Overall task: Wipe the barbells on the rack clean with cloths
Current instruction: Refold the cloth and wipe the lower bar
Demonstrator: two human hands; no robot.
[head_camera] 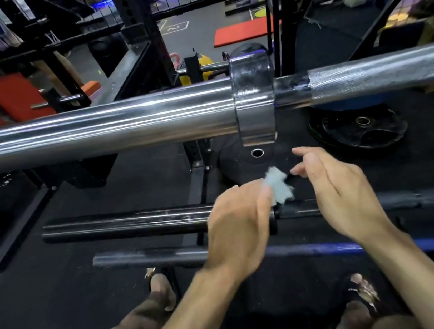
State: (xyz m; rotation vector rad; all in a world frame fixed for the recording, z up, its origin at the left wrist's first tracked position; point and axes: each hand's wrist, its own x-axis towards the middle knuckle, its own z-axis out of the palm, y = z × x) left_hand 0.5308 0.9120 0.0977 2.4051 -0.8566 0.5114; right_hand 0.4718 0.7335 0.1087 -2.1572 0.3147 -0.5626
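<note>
a gym: a chrome barbell (122, 121) on a black steel rack (136, 23), weight plates (360, 129) on dark rubber flooring (50, 310), a red exercise mat (240, 33) behind.

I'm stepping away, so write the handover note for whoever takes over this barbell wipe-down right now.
Left hand: holds a small pale cloth pinched at its fingertips, below the top bar.
Right hand: open, fingers loosely curled, holds nothing, just right of the cloth.
Top chrome barbell lies across the view at chest height, its collar right of centre. Two darker barbells lie lower, behind the hands.
Done: cannot tell from this view which bars have been wiped; the cloth touches none of them now.
Left: bring the cloth onto a bar and wipe along sleeve, collar and knurled shaft, then the lower bars.
</note>
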